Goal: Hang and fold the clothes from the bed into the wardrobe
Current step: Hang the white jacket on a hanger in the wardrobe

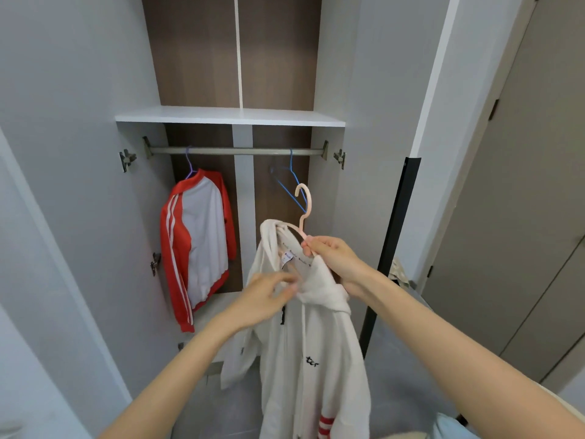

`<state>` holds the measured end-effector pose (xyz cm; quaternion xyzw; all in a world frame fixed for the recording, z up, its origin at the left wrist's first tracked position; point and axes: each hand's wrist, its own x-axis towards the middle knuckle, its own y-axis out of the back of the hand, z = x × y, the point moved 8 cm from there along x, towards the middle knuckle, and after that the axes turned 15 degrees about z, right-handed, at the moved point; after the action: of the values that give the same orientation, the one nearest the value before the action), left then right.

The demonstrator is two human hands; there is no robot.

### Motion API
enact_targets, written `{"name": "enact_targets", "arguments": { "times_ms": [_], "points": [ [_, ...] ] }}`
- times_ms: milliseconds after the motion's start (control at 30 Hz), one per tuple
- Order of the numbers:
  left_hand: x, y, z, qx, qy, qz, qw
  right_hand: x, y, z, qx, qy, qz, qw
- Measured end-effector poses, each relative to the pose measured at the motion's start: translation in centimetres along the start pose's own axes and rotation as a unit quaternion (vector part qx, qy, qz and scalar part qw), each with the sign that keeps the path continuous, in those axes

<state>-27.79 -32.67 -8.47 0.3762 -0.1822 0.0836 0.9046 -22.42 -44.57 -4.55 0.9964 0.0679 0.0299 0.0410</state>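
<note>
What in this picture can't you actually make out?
All in the head view:
Arms of the pale pink plastic hanger: mostly hidden inside the white hooded sweatshirt.
The sweatshirt's black lettering: a fold covers all but "ter".
Its neck label: print too small to read.
Its hem: cut off by the bottom edge.
The left hand: blur hides whether its fingers pinch the cloth.

The white hoodie (316, 391) is showing black script lettering on its chest. Only the letters "ter" are reading clearly, and the rest is hiding in a fold. Its neck tape (299, 260) is carrying small repeated print, too small to make out.
</note>
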Motion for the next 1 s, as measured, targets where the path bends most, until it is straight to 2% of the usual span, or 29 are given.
{"name": "enact_targets", "arguments": {
  "times_ms": [67,133,267,433,600,733,800,867,1000],
  "points": [
    [-0.7,-2.3,-0.4,-0.089,0.074,-0.064,0.991,0.5,-0.3,-0.2,0.005,-0.020,-0.026,0.999],
    [-0.4,-2.7,-0.4,-0.170,0.126,-0.071,0.975,1.0,-0.6,-0.2,0.007,-0.030,-0.050,0.998],
    [1.0,-1.8,0.4,-0.194,0.098,-0.050,0.975,2.2,-0.8,0.3,0.031,-0.070,-0.057,0.995],
    [1.6,-1.9,0.2,-0.171,0.037,-0.110,0.978,5.3,-1.5,1.7,0.036,-0.115,0.011,0.993],
    [3.0,-1.6,-1.7,-0.090,-0.028,-0.138,0.986,8.2,-3.1,2.3,-0.023,-0.115,0.047,0.992],
    [4.4,-1.4,-3.3,-0.119,-0.039,-0.157,0.980,10.3,-4.7,2.8,-0.073,-0.112,0.061,0.989],
    [5.4,-0.9,-4.5,-0.138,-0.034,-0.134,0.981,10.9,-5.2,2.5,-0.074,-0.108,0.065,0.989],
    [7.3,0.2,-7.2,-0.156,0.021,-0.078,0.984,11.0,-5.6,1.8,-0.088,-0.093,0.058,0.990],
    [12.1,4.6,-14.4,-0.058,0.143,0.124,0.980,11.0,-6.3,0.1,-0.145,-0.036,0.007,0.989]
  ]
}}
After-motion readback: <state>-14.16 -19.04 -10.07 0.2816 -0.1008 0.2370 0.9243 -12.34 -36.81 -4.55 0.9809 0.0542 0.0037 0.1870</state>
